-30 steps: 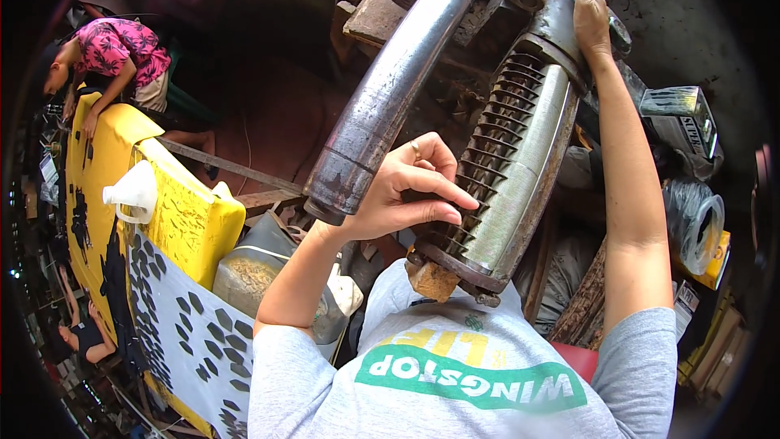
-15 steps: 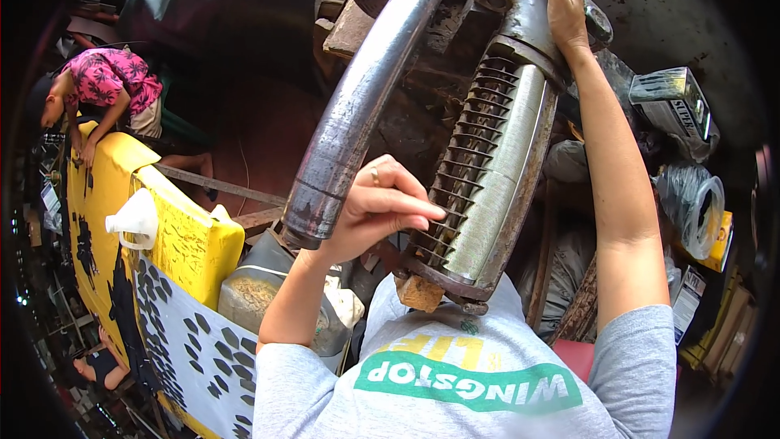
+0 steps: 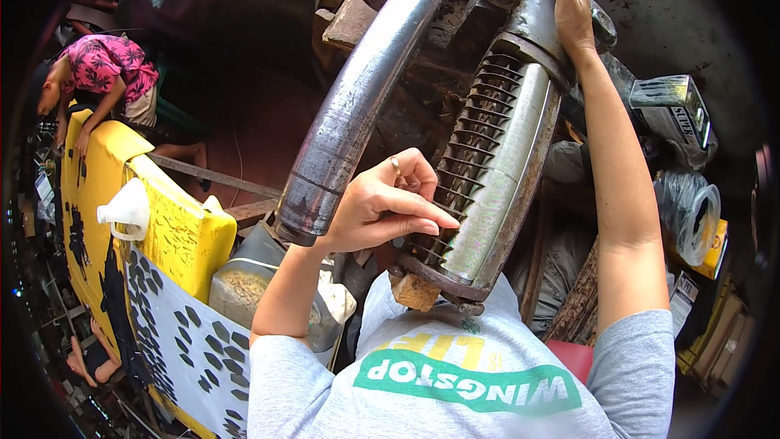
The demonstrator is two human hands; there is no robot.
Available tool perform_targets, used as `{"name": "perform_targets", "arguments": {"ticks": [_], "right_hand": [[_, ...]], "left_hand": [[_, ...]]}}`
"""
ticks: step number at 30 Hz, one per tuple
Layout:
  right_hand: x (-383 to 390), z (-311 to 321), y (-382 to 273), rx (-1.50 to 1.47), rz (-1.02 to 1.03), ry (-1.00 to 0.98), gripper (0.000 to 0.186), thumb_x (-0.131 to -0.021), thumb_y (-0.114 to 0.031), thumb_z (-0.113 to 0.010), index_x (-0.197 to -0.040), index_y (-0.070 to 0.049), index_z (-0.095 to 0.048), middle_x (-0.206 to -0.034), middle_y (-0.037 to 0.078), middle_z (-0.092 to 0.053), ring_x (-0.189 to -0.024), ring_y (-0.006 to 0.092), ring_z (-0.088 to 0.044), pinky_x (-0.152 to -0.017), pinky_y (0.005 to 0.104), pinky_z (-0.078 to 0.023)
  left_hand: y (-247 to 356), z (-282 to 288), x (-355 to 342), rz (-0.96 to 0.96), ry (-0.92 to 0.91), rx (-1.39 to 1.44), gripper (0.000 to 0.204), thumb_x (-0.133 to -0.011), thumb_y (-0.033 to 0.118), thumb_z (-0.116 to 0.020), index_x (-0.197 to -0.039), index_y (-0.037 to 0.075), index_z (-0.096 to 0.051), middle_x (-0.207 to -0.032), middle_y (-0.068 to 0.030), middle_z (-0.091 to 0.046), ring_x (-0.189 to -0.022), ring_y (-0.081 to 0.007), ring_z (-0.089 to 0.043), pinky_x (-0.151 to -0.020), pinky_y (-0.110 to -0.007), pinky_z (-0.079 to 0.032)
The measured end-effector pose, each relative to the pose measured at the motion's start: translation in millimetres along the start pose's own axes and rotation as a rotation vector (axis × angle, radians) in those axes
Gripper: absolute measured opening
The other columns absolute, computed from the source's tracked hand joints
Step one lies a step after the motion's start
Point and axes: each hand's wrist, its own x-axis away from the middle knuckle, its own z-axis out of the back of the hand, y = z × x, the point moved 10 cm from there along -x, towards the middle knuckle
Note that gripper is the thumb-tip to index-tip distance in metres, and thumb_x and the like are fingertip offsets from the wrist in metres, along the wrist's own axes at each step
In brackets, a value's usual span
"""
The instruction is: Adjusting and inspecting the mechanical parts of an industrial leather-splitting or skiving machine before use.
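Note:
In front of me stands an old metal machine with a shiny finely ribbed cylinder (image 3: 504,187) and, along its left side, a row of thin curved metal fins (image 3: 477,132). My left hand (image 3: 390,203) is at the near part of the fins, its thumb and index finger pinched together and their tips at the ribbed cylinder's edge. Whatever may be between those fingertips is too small to make out. My right hand (image 3: 573,12) rests against the machine's far end, fingers extended. A smooth, worn steel roller (image 3: 366,97) slants past my left hand.
A wooden block (image 3: 415,292) sits under the machine's near end. To the left, a person in a pink shirt (image 3: 110,73) leans over a yellow surface (image 3: 101,162) bearing a white jug (image 3: 126,210) and a sheet with black pieces (image 3: 191,341). Boxes (image 3: 670,110) are at right.
My left hand's fingertips have shifted slightly right, toward the ribbed cylinder. My right hand stays at the machine's far end. The person in pink has moved their hands a little.

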Motion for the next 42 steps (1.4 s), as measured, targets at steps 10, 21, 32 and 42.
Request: {"name": "perform_targets", "arguments": {"ticks": [10, 21, 32, 42], "right_hand": [[-8, -5, 21, -0.183, -0.031, -0.045, 0.065, -0.096, -0.053, -0.026, -0.103, -0.003, -0.067, -0.112, 0.018, -0.059, -0.111, 0.0237, -0.051, -0.101, 0.0321, -0.032], [-3, -16, 6, -0.212, -0.059, -0.135, 0.069, -0.097, -0.051, -0.02, -0.11, 0.004, -0.059, -0.117, 0.014, -0.057, -0.117, 0.019, -0.046, -0.108, 0.0337, -0.026], [-4, -14, 13, -0.251, -0.119, -0.116, 0.068, -0.098, -0.048, -0.018, -0.106, 0.005, -0.06, -0.114, 0.014, -0.057, -0.116, 0.0193, -0.047, -0.107, 0.0347, -0.03], [-4, -13, 13, -0.243, -0.106, -0.114, 0.072, -0.097, -0.051, -0.017, -0.109, 0.007, -0.058, -0.116, 0.015, -0.056, -0.118, 0.0205, -0.045, -0.108, 0.0358, -0.026]], "left_hand": [[1, 2, -6, -0.082, -0.069, 0.024, 0.026, -0.068, 0.012, -0.076, -0.094, 0.014, -0.073, -0.085, -0.0014, -0.042, -0.076, -0.0123, -0.042, -0.066, -0.025, -0.037], [-4, 8, -3, -0.223, -0.06, 0.103, 0.03, -0.069, 0.005, -0.073, -0.096, 0.018, -0.073, -0.086, -0.0018, -0.042, -0.079, -0.014, -0.042, -0.068, -0.026, -0.037], [-14, 5, -4, -0.305, 0.004, 0.179, 0.03, -0.065, 0.011, -0.076, -0.092, 0.023, -0.073, -0.079, -0.0007, -0.044, -0.079, -0.0166, -0.043, -0.071, -0.03, -0.036], [-25, 2, 2, -0.335, 0.052, 0.256, 0.028, -0.066, 0.014, -0.076, -0.093, 0.022, -0.073, -0.079, -0.0009, -0.043, -0.076, -0.0161, -0.044, -0.068, -0.031, -0.038]]}}
